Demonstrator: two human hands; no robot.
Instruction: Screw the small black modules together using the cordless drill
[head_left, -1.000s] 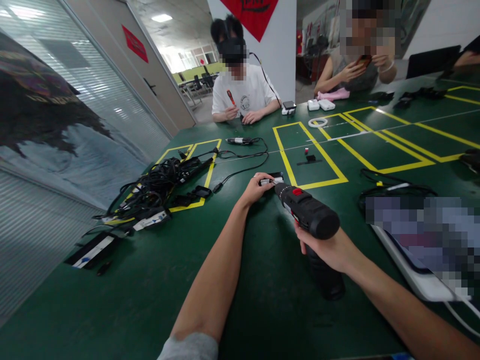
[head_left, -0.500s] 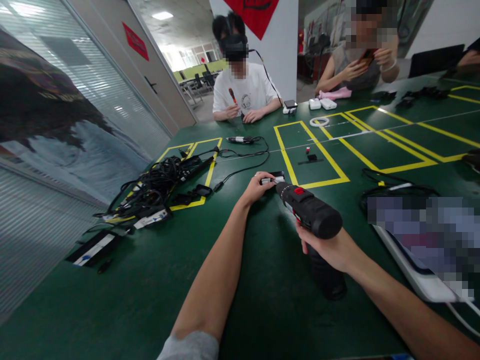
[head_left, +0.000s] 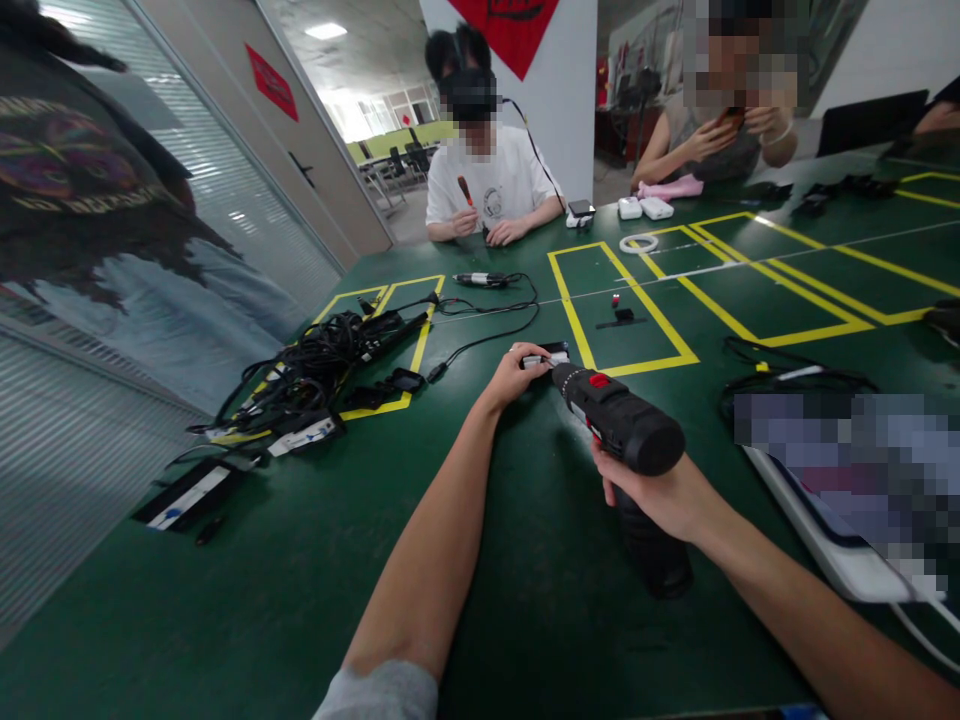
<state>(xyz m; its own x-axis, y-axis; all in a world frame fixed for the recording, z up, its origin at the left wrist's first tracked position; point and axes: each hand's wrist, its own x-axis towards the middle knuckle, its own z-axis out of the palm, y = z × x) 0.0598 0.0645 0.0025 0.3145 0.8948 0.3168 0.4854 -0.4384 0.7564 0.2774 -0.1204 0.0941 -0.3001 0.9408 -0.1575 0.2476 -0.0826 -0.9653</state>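
My right hand (head_left: 649, 490) is wrapped round the grip of a black and red cordless drill (head_left: 619, 415). The drill's tip points away from me and to the left. It meets a small black and silver piece (head_left: 556, 352) lying on the green table (head_left: 315, 580). My left hand (head_left: 517, 372) closes its fingers on the left side of that small piece, right beside the drill's chuck. The fingers and the chuck cover most of the piece, so its kind is not clear.
On the left lies a tangle of black cables (head_left: 330, 350). A black strip with a white label (head_left: 187, 497) is nearer. To the right sits a white-edged device (head_left: 832, 560) with a blurred screen. Across the table, a person (head_left: 491, 180) holds a red-handled screwdriver (head_left: 466, 190).
My hands, the drill and the small piece look the same as before. At the far left, a standing person has shifted to the right.
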